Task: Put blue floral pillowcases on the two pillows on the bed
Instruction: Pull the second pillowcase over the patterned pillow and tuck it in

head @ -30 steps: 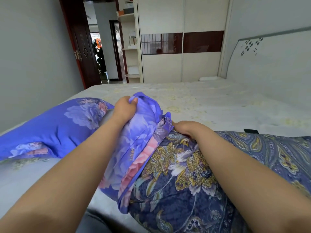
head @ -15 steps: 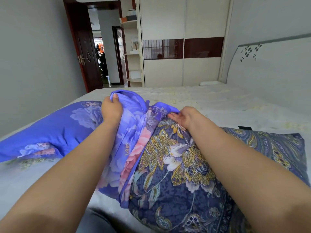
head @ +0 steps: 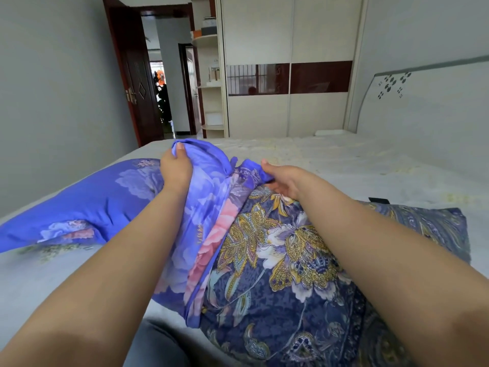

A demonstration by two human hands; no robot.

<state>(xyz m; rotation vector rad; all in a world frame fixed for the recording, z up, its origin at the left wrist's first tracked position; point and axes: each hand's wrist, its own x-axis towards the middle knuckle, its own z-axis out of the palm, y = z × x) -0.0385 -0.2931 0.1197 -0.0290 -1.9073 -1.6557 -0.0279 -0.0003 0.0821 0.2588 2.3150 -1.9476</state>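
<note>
A dark paisley pillow (head: 304,282) lies in front of me on the bed. A blue floral pillowcase (head: 201,207) is bunched over its left end. My left hand (head: 174,168) grips a raised fold of that pillowcase at the top. My right hand (head: 283,178) is at the pillow's far corner, its thumb and fingers pinching the pillowcase's edge. A second pillow (head: 84,205), inside a blue floral pillowcase, lies to the left on the bed.
The bed (head: 344,168) with a pale patterned sheet stretches ahead to a white headboard (head: 428,107) on the right. A small black object (head: 379,200) lies on the sheet beyond the pillow. A wardrobe (head: 291,75) and an open dark door (head: 135,88) stand behind.
Both hands have moved away from me along the pillow, drawing the pillowcase's opening further over its left end. My right hand went from pressing on the pillow to pinching the fabric edge.
</note>
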